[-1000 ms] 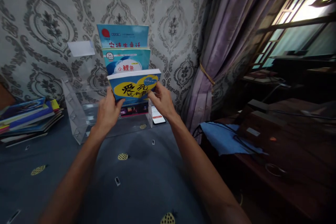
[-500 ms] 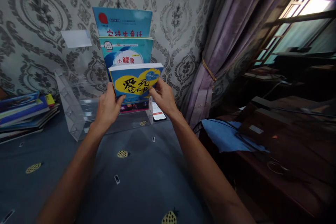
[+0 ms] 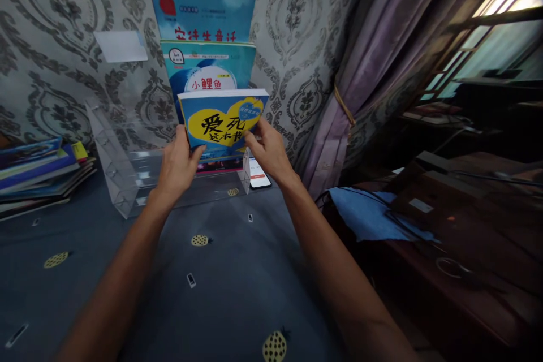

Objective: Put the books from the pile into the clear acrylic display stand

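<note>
Both hands grip a blue book [image 3: 195, 134] with a yellow heart-shaped patch and black lettering on its cover. My left hand [image 3: 177, 163] is closed on its lower left side, thumb across the front. My right hand [image 3: 271, 150] pinches its right side, thumb on the cover. The book is held upright at the right end of a clear acrylic rack [image 3: 111, 161]. Behind it stand a teal book [image 3: 244, 65] with a white oval and a taller blue book [image 3: 207, 5] with red lettering. Whether the held book rests on the rack is hidden.
A phone [image 3: 258, 175] with a lit screen leans by the rack's right end. A stack of books [image 3: 38, 172] lies at the left. A purple curtain [image 3: 326, 147] hangs at the right, beside a dark red table [image 3: 407, 288] with a blue cloth [image 3: 365, 215] and cables.
The camera view has shifted slightly, so the rack and standing books sit a little differently in the picture. Both hands keep the same hold on the blue book.
</note>
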Tool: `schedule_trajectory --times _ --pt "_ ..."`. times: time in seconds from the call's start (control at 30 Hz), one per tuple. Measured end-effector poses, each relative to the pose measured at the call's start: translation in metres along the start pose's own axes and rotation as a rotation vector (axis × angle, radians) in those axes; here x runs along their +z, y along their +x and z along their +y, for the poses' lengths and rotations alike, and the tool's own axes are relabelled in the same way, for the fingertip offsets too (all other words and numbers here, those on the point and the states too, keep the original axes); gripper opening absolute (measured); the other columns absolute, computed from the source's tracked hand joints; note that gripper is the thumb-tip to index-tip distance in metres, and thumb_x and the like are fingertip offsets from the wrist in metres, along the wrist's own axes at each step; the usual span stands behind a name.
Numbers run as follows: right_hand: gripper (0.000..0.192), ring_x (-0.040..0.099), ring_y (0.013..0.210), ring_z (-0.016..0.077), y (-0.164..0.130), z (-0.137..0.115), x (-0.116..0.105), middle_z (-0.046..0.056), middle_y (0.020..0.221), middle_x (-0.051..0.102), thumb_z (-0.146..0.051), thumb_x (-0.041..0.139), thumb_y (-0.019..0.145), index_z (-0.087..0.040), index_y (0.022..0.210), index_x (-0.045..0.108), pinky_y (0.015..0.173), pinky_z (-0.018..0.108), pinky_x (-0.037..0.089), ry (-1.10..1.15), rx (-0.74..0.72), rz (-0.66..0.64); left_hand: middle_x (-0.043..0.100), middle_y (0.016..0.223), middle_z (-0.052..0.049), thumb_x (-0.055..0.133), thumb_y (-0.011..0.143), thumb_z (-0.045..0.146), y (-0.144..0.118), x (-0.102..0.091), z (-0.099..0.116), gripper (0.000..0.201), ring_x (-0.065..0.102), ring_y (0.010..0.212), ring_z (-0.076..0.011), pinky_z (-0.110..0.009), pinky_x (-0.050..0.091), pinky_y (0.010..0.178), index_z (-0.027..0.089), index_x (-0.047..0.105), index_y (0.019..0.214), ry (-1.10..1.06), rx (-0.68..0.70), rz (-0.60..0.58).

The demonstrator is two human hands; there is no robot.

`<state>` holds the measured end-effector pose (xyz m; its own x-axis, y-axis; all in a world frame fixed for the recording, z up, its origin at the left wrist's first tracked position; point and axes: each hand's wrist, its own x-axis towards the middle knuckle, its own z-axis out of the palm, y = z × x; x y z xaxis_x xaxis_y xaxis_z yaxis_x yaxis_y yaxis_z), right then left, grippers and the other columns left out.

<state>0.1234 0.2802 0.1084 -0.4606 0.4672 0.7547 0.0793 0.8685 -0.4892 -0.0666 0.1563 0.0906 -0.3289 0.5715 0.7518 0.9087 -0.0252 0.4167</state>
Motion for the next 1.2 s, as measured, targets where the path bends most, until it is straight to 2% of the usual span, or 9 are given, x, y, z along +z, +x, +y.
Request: schedule_trajectory --times 0.13,0.3,0.5,0.63,0.77,0.87,1.07,1.2 --pt "0.016 0.064 0.089 0.0235 0.001 0.002 0.003 0.008 0.100 0.067 -0.031 0.046 0.096 -0.022 0.107 0.055 0.078 0.041 0.058 0.007 0.011 0.017 0.066 0.090 -0.006 0.066 0.087 0.027 0.000 0.000 0.001 0.030 0.071 0.088 -0.0302 -0.045 0.059 0.081 0.021 0.047 0.108 0.024 -0.018 -0.022" --pt "0.017 0.065 0.091 0.0240 0.001 0.007 0.007 0.008 0.102 0.066 -0.032 0.046 0.097 -0.023 0.109 0.054 0.080 0.042 0.059 0.000 0.015 0.017 0.067 0.092 -0.005 0.065 0.087 0.025 0.000 0.001 0.002 0.029 0.071 0.088 -0.0287 -0.041 0.058 0.079 0.022 0.046 0.108 0.051 0.017 0.007" --pt "0.017 0.065 0.092 0.0250 0.000 0.010 0.008 0.009 0.101 0.065 -0.032 0.045 0.098 -0.022 0.110 0.053 0.081 0.043 0.059 0.012 0.017 0.007 0.069 0.092 -0.009 0.063 0.091 0.028 -0.003 0.003 0.005 0.029 0.072 0.088 -0.0323 -0.046 0.058 0.082 0.018 0.046 0.112 0.131 -0.035 -0.057" --pt "0.016 0.064 0.090 0.0244 0.000 0.012 0.009 0.008 0.098 0.064 -0.033 0.045 0.099 -0.023 0.108 0.052 0.078 0.042 0.059 0.009 0.029 0.008 0.068 0.117 -0.017 0.062 0.092 0.033 -0.006 0.004 0.007 0.056 0.070 0.105 -0.0372 -0.052 0.057 0.090 0.014 0.036 0.138 0.148 -0.015 -0.001" --pt "0.014 0.063 0.091 0.0246 0.000 0.014 0.009 0.008 0.100 0.065 -0.034 0.045 0.099 -0.024 0.106 0.052 0.081 0.042 0.056 -0.013 0.028 0.006 0.052 0.147 -0.023 0.062 0.094 0.042 -0.006 0.003 0.007 0.081 0.058 0.130 -0.0395 -0.052 0.053 0.101 0.017 0.016 0.156 0.055 0.089 0.069" --pt "0.016 0.062 0.091 0.0259 0.000 0.014 0.009 0.008 0.099 0.064 -0.038 0.045 0.100 -0.024 0.104 0.052 0.083 0.044 0.055 -0.033 0.026 0.007 0.044 0.155 -0.023 0.060 0.095 0.044 -0.006 0.002 0.006 0.084 0.052 0.136 -0.0395 -0.053 0.051 0.105 0.019 0.013 0.160 0.006 0.124 0.079" --pt "0.018 0.062 0.093 0.0271 0.000 0.013 0.010 0.009 0.101 0.065 -0.038 0.045 0.100 -0.023 0.108 0.053 0.086 0.046 0.053 -0.044 0.038 0.012 0.046 0.154 -0.020 0.058 0.096 0.037 -0.006 0.000 0.008 0.082 0.051 0.138 -0.0373 -0.053 0.049 0.109 0.022 0.012 0.162 -0.015 0.123 0.074" --pt "0.018 0.063 0.093 0.0278 0.000 0.014 0.011 0.011 0.104 0.066 -0.033 0.046 0.098 -0.022 0.111 0.052 0.085 0.045 0.053 -0.050 0.050 0.002 0.044 0.155 -0.023 0.058 0.096 0.040 -0.005 0.000 0.008 0.081 0.053 0.136 -0.0407 -0.057 0.051 0.106 0.019 0.015 0.161 -0.026 0.109 0.043"
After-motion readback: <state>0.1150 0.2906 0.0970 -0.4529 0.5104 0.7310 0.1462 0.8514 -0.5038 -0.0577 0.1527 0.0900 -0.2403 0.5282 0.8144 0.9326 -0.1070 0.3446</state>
